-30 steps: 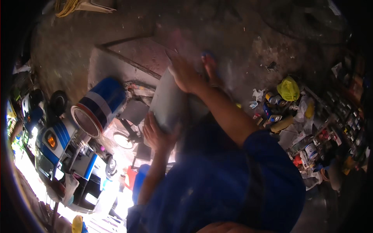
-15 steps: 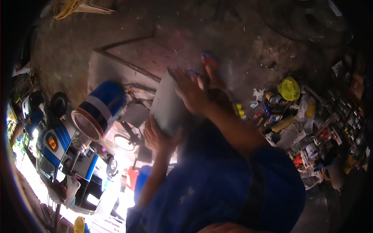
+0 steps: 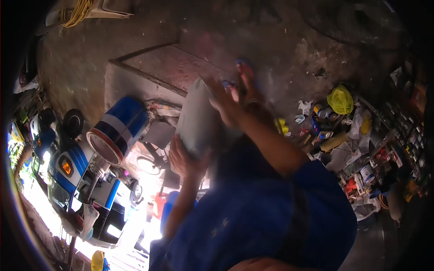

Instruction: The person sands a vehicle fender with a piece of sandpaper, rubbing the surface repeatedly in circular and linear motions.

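A smooth grey curved piece, like a body panel [image 3: 192,115], stands tilted in front of my body. Against its lower left edge my left hand [image 3: 184,159] is pressed, fingers along the side and thumb round the near face, steadying it. My right hand [image 3: 228,108] lies along the panel's upper right side with its fingers stretched out. Those fingers are somewhat blurred, and anything under the palm is hidden. Part of the panel's near side falls into dark shadow by my blue shirt [image 3: 253,217].
A blue and white cylinder [image 3: 120,128] lies tilted left of the panel. Vehicle parts with an orange lamp [image 3: 66,166] crowd the bright left side. On the right, cans, bags and tools lie piled, with a yellow-green bag [image 3: 340,101]. My sandalled foot [image 3: 244,70] shows beyond my arm.
My right hand has shifted slightly down along the panel's side. My left hand keeps its place on the panel. The whole view has moved a little.
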Available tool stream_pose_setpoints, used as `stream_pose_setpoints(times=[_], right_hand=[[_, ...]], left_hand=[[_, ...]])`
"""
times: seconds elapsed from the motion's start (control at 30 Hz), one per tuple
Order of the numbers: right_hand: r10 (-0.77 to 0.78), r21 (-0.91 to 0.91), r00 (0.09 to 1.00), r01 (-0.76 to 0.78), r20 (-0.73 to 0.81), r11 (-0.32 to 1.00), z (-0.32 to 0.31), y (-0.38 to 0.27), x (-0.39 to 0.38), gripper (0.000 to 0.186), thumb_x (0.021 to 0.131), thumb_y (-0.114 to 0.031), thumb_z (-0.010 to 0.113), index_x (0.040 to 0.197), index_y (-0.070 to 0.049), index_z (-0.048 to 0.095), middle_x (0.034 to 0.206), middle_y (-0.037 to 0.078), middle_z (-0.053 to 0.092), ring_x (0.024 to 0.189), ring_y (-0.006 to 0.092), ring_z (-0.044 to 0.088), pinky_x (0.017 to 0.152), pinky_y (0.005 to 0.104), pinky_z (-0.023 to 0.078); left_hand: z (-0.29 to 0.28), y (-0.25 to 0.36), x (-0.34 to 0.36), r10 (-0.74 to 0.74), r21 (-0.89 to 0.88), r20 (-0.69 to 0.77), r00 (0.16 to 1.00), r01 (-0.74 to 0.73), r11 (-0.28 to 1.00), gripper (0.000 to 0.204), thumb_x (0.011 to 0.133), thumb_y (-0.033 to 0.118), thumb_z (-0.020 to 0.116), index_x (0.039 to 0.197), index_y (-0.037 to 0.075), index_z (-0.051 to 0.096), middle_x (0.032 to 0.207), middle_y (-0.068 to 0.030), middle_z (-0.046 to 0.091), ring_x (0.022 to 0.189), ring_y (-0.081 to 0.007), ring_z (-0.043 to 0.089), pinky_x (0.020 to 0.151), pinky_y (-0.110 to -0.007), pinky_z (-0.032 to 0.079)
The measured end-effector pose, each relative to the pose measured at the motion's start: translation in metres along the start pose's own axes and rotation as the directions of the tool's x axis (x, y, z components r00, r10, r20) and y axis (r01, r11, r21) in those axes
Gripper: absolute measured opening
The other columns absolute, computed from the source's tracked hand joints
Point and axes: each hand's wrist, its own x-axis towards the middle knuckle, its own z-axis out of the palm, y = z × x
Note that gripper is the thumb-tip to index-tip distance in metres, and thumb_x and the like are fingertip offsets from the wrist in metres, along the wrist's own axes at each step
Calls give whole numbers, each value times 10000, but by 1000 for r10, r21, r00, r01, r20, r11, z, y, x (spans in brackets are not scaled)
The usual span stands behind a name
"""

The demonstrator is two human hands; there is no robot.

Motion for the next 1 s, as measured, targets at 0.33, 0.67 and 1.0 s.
stream_pose_setpoints(times=[0.33,0.67,1.0], right_hand=[[43,699,997,-78,67,711,-50,-17,21,648,998,1,514,1623,-16,345,1669,230,347,1602,297,223,1290,418,198],[140,961,990,-54,17,270,-36,51,-15,529,1093,-108,356,1588,79,344,1646,133,407,1547,203,334,1270,317,234],[-38,422,998,11,57,906,-82,-56,-21,616,1115,-241,352,1666,-15,199,1750,134,189,1622,248,133,1310,396,99]], left_hand=[[-9,6,2,51,15,49,997,-52,999,1228,704,777,771,1576,16,359,1443,-270,507,1325,-473,503,1103,-595,401],[-6,12,4,80,-13,81,993,-79,997,1207,641,753,799,1549,66,398,1520,-221,476,1376,-416,493,1141,-646,356],[-5,6,-1,78,9,59,995,-79,997,1203,646,720,812,1551,50,389,1508,-232,486,1363,-447,489,1136,-630,368]])
